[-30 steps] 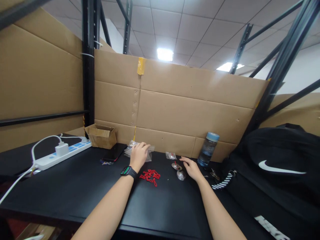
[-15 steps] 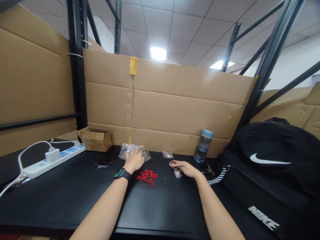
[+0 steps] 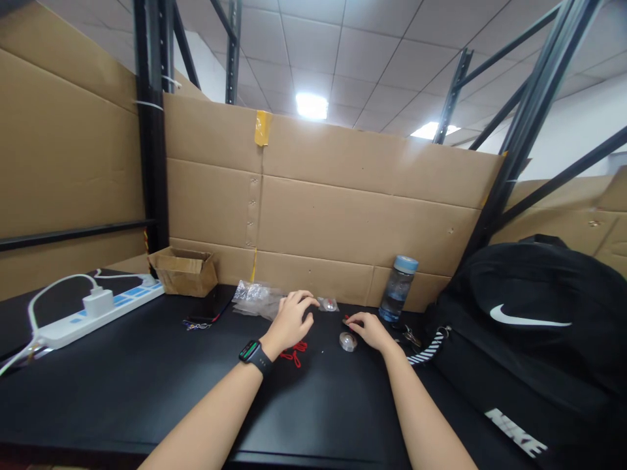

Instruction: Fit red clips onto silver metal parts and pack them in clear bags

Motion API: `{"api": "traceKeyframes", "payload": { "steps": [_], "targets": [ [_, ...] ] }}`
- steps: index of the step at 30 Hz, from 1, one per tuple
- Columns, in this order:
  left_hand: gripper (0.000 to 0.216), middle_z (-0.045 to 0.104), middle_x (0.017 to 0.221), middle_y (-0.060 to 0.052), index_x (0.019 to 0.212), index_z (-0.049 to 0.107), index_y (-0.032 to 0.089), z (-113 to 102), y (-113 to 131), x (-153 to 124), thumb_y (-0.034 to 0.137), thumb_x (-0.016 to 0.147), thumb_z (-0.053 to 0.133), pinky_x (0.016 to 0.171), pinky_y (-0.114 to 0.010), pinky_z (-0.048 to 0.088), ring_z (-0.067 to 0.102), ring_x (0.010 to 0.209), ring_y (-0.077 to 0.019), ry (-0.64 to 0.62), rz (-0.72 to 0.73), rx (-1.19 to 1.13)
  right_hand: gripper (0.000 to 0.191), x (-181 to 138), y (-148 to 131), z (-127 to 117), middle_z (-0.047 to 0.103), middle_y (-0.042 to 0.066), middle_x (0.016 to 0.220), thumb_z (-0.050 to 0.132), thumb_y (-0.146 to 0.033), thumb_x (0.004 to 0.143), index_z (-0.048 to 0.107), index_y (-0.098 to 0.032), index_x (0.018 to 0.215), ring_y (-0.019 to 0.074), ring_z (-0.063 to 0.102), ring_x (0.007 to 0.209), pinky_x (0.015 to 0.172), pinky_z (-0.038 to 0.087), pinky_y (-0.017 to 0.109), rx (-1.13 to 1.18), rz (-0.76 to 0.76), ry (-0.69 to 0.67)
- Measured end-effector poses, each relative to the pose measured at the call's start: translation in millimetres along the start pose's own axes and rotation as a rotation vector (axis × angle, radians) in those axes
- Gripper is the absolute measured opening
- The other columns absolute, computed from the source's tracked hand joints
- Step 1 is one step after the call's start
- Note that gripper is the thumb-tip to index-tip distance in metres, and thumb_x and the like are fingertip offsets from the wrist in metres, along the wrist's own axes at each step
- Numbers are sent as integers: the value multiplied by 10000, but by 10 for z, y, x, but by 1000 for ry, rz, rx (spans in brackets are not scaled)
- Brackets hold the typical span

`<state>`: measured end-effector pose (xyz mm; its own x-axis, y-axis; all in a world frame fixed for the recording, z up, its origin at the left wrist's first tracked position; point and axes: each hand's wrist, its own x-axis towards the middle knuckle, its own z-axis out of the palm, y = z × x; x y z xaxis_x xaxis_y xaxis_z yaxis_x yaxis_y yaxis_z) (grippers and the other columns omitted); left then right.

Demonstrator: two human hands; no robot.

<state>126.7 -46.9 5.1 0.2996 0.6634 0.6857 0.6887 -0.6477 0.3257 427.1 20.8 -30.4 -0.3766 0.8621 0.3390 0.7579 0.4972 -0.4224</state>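
Note:
My left hand (image 3: pixel 292 321), with a dark watch on its wrist, hovers over the table with fingers curved and thumb apart; I see nothing in it. Beneath it lies a pile of red cord loops (image 3: pixel 296 356), partly hidden by the hand. Clear plastic bags (image 3: pixel 255 301) lie just behind and left of it. My right hand (image 3: pixel 371 331) is closed in a pinch on a small round disc with a bit of red (image 3: pixel 347 320), mostly hidden by the fingers. Below those fingertips sits a shiny round stack of discs (image 3: pixel 348 341). A small clear packet (image 3: pixel 329 305) lies between the hands, farther back.
A water bottle (image 3: pixel 398 288) and keys (image 3: pixel 411 335) stand and lie right of my right hand, beside a black backpack (image 3: pixel 539 313). At left are an open cardboard box (image 3: pixel 189 277), a phone (image 3: pixel 215 303) and a white power strip (image 3: pixel 105 313). Cardboard walls the back.
My left hand has moved right, off the plastic bags and over toward the red cords. My right hand has shifted slightly right with the disc, away from the shiny stack.

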Motion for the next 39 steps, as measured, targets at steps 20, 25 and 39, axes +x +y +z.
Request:
{"api": "traceKeyframes", "payload": {
  "steps": [20, 25, 39],
  "targets": [
    [350, 623, 1158, -53, 1090, 642, 252, 59, -6, -21, 83, 836, 470, 970, -395, 389, 536, 1138, -228, -64, -17, -48, 201, -26, 108, -88, 758, 76, 785, 553, -263, 791, 727, -196, 714, 242, 691, 792, 807, 485, 326, -35, 139, 76],
    [265, 678, 1103, -35, 1065, 660, 257, 104, -32, -26, 159, 912, 467, 954, -388, 407, 579, 1082, -221, -97, -50, -52, 276, 21, -24, -58, 744, 117, 910, 449, -369, 904, 645, -186, 837, 243, 692, 851, 808, 505, 359, 100, 188, 257],
    [175, 752, 878, -24, 926, 694, 203, 70, 161, 2, 325, 929, 568, 791, -247, 511, 685, 802, -159, -80, -98, -506, 311, -13, -1133, 304, 692, 44, 885, 707, -502, 821, 648, -198, 851, 177, 670, 793, 731, 559, 306, 931, -15, 108]
  ]
}}
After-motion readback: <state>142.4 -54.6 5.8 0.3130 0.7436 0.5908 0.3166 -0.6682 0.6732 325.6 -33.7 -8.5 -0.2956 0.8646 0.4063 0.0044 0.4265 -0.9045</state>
